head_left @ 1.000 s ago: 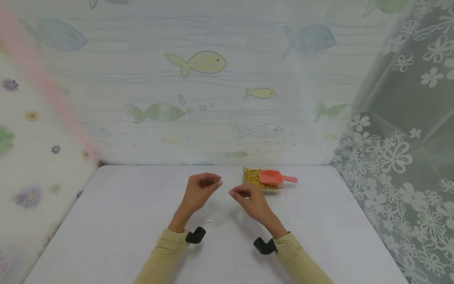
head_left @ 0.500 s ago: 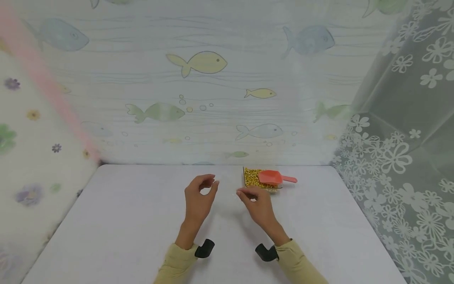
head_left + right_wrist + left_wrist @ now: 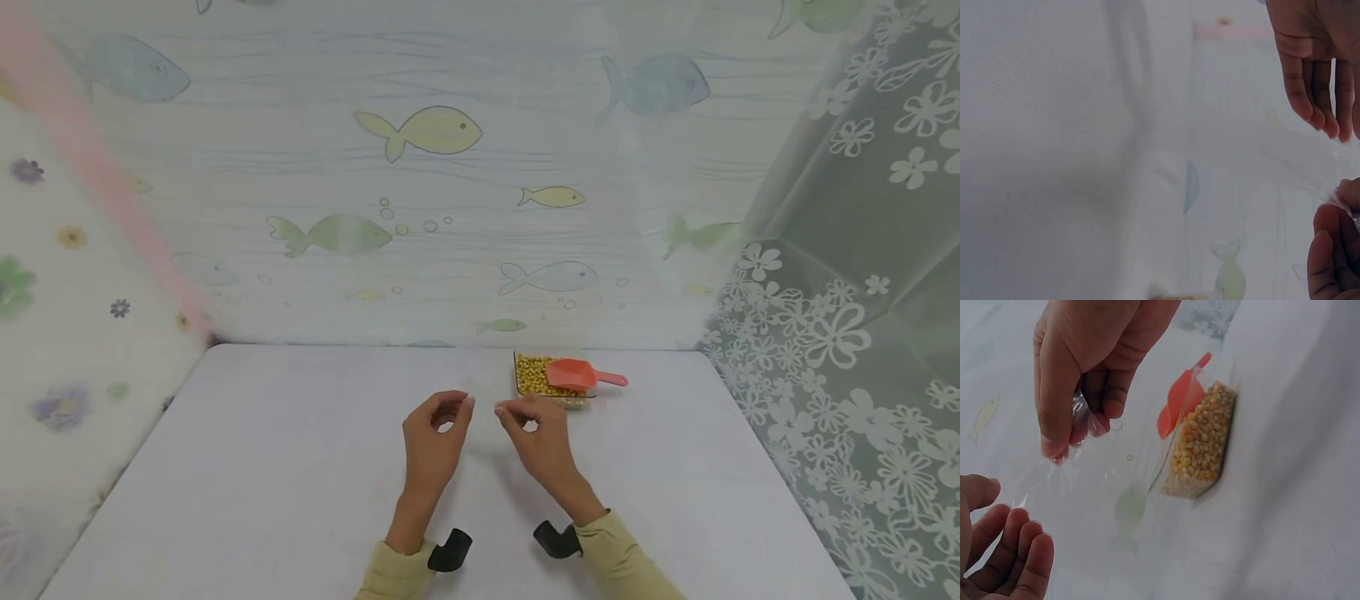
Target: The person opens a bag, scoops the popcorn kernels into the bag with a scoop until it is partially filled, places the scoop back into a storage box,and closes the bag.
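Observation:
A thin clear plastic bag [image 3: 1088, 422] hangs from my right hand [image 3: 545, 442], whose thumb and fingertips pinch it. In the right wrist view the bag's film [image 3: 1310, 169] stretches out crumpled from that pinch. My left hand [image 3: 432, 450] is close by on the left, fingers bent toward the thumb. A small gap shows between its thumb and forefinger in the left wrist view, where a shiny bit of film lies at the fingertips. Whether they touch it is hard to see. In the head view the bag is nearly invisible.
A clear container of yellow corn kernels [image 3: 532, 377] stands behind my right hand near the table's back edge. On the kernels lies a coral-red scoop [image 3: 572, 375], its handle pointing right. A fish-patterned curtain [image 3: 435, 275] hangs behind the white table [image 3: 285, 467].
My left hand drew away from the bag and its fingers parted; then it came lower and closer to the right hand, fingertips nearer together. The right hand keeps its pinch, shifting slightly.

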{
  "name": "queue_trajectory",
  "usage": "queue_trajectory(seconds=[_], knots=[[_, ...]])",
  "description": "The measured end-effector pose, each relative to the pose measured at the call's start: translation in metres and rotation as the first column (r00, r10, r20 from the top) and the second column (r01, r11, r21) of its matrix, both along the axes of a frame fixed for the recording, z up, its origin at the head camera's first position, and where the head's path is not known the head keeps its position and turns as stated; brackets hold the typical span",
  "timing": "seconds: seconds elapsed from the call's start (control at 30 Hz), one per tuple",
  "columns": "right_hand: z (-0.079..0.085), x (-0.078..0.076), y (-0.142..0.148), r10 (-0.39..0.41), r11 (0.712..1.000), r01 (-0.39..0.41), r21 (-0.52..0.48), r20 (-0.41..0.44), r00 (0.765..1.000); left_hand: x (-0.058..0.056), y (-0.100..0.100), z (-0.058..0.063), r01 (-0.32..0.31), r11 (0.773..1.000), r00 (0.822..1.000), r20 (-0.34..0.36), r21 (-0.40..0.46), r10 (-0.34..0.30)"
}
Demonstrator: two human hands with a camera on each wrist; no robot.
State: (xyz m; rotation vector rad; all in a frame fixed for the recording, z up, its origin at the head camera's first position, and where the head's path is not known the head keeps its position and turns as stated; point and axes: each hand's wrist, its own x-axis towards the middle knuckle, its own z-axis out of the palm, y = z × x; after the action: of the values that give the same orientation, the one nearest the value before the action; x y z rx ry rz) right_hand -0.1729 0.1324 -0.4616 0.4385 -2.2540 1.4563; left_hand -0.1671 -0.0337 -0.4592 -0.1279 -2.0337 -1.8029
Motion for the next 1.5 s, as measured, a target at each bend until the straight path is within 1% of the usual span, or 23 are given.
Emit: queue_trajectory(seconds=[0.2, 0.33, 0.43, 0.5, 0.6, 0.63, 0.7, 0.73, 0.8, 0.83, 0.9, 0.93, 1.03, 1.1, 1.17, 1.23, 1.33, 1.43, 1.5], knots=[[0.001, 0.004, -0.006, 0.027, 0.999, -0.026, 0.041, -0.014, 1.000, 0.003, 0.003, 0.000, -0.019, 1.000, 1.000, 0.003, 0.018, 0.019], [0.001, 0.007, -0.007, 0.038, 0.997, -0.037, 0.061, -0.013, 0.999, 0.002, 0.006, 0.001, -0.038, 0.999, 0.999, 0.019, 0.023, 0.038], [0.000, 0.009, -0.008, 0.061, 0.996, -0.058, 0.071, -0.037, 0.997, 0.002, 0.009, 0.004, -0.058, 0.998, 0.998, 0.026, 0.014, 0.058], [-0.001, 0.009, -0.009, 0.075, 0.995, -0.071, 0.075, -0.053, 0.996, 0.004, 0.011, 0.008, -0.066, 0.998, 0.997, 0.031, 0.007, 0.066], [-0.003, 0.009, -0.010, 0.081, 0.994, -0.076, 0.075, -0.070, 0.994, 0.011, 0.013, 0.022, -0.062, 0.998, 0.997, 0.038, 0.005, 0.062], [-0.003, 0.009, -0.011, 0.080, 0.995, -0.075, 0.073, -0.071, 0.994, 0.013, 0.013, 0.026, -0.057, 0.998, 0.998, 0.031, 0.003, 0.057], [-0.005, 0.009, -0.011, 0.077, 0.995, -0.072, 0.066, -0.068, 0.995, 0.016, 0.014, 0.031, -0.045, 0.999, 0.998, 0.032, 0.006, 0.045], [-0.006, 0.009, -0.011, 0.076, 0.996, -0.072, 0.061, -0.068, 0.995, 0.016, 0.013, 0.030, -0.037, 0.999, 0.999, 0.032, 0.011, 0.037], [-0.007, 0.010, -0.011, 0.073, 0.996, -0.070, 0.053, -0.062, 0.995, 0.011, 0.012, 0.020, -0.018, 1.000, 1.000, 0.019, 0.012, 0.017], [-0.004, 0.012, -0.012, 0.071, 0.996, -0.068, 0.049, -0.054, 0.996, 0.009, 0.011, 0.016, -0.007, 1.000, 1.000, 0.017, 0.013, 0.007], [-0.004, 0.012, -0.011, 0.076, 0.996, -0.074, 0.042, -0.036, 0.996, 0.004, 0.009, 0.008, 0.017, 1.000, 1.000, 0.020, 0.006, -0.017], [-0.003, 0.012, -0.011, 0.075, 0.996, -0.074, 0.039, -0.029, 0.997, 0.002, 0.007, 0.006, 0.034, 0.999, 0.999, 0.016, -0.005, -0.034], [-0.002, 0.011, -0.010, 0.071, 0.997, -0.071, 0.030, -0.005, 0.997, 0.001, 0.004, 0.007, 0.085, 0.995, 0.996, 0.007, -0.052, -0.085], [-0.005, 0.009, -0.009, 0.073, 0.997, -0.073, 0.015, 0.003, 0.997, 0.000, 0.001, 0.005, 0.118, 0.989, 0.993, -0.009, -0.086, -0.119], [-0.004, 0.008, -0.009, 0.078, 0.997, -0.078, -0.008, 0.021, 0.997, 0.000, -0.001, 0.005, 0.138, 0.984, 0.990, -0.010, -0.111, -0.140], [-0.004, 0.008, -0.009, 0.093, 0.995, -0.091, -0.040, 0.061, 0.994, -0.001, -0.002, 0.004, 0.146, 0.982, 0.989, -0.003, -0.121, -0.147], [-0.002, 0.007, -0.008, 0.113, 0.990, -0.099, -0.099, 0.149, 0.982, 0.000, -0.002, 0.004, 0.154, 0.983, 0.988, 0.006, -0.102, -0.154], [0.000, 0.007, -0.006, 0.125, 0.982, -0.084, -0.172, 0.243, 0.962, 0.001, 0.000, 0.003, 0.158, 0.986, 0.987, 0.008, -0.049, -0.158], [0.002, 0.007, -0.005, 0.128, 0.974, -0.066, -0.216, 0.287, 0.949, 0.003, 0.000, 0.003, 0.161, 0.987, 0.987, 0.007, -0.007, -0.161]])
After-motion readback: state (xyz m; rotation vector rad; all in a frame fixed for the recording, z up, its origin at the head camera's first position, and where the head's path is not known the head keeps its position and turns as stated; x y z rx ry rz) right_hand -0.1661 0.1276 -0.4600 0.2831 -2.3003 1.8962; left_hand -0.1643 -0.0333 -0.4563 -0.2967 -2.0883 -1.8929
